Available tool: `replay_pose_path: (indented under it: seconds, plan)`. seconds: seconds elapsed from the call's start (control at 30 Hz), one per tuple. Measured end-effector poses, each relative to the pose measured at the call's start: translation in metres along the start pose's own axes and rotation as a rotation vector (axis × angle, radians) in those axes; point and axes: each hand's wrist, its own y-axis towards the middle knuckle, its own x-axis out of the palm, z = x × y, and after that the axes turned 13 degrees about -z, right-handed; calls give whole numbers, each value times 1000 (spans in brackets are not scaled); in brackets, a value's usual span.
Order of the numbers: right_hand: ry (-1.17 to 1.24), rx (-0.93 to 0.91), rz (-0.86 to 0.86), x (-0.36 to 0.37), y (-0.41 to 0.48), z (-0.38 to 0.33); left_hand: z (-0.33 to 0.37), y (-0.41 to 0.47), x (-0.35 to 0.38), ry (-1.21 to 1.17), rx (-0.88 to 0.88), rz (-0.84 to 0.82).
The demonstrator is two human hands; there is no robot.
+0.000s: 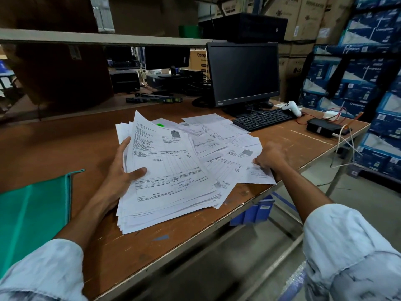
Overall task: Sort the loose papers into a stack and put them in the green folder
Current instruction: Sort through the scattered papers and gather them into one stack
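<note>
The green folder point(32, 213) lies flat at the table's point(152, 246) left end. Just beside it, the left hand point(121, 172) grips a thick stack of papers point(169, 181), thumb on top (far edge tilted up). Loose papers point(217, 131) fan out behind. The right hand point(271, 159) pinches one sheet point(258, 174) near the table's edge, with a keyboard point(262, 119) beyond.

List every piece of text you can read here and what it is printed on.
"Crompton": blue cartons on the right.
"Cromp", cut off: tan carton behind the monitor.
"LG": brown carton right of the monitor.
"MACHINE": top cartons, rest blurred.
Stack of papers in the left hand and loose sheets: print too small to read.
Monitor badge: too small.
</note>
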Motion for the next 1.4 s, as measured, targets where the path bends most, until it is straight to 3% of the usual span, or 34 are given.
replay_pose_path:
  seconds: [0.27, 0.43, 0.63, 0.87, 1.0, 1.1, 1.3, 1.4]
  plan:
    - [589, -34, -177, -7, 6, 4, 2, -2, 1, 11, -9, 0]
    - [370, 81, -61, -9, 17, 1, 2, 0, 2, 2, -11, 6]
    - [499, 4, 65, -7, 14, -3, 1, 0, 0, -3, -8, 7]
    - [693, 19, -31, -6, 15, -7, -1, 1, -2, -9, -14, 1]
    - [681, 50, -82, -7, 15, -7, -1, 2, -2, -8, -21, 1]
    - [673, -55, -72, -11, 17, -6, -2, 1, -2, -7, -20, 2]
    - [622, -126, 154, -30, 16, 10, 0, 0, -2, 17, -26, 3]
    - [702, -157, 71, -38, 15, 21, 1, -1, -2, 12, -20, 3]
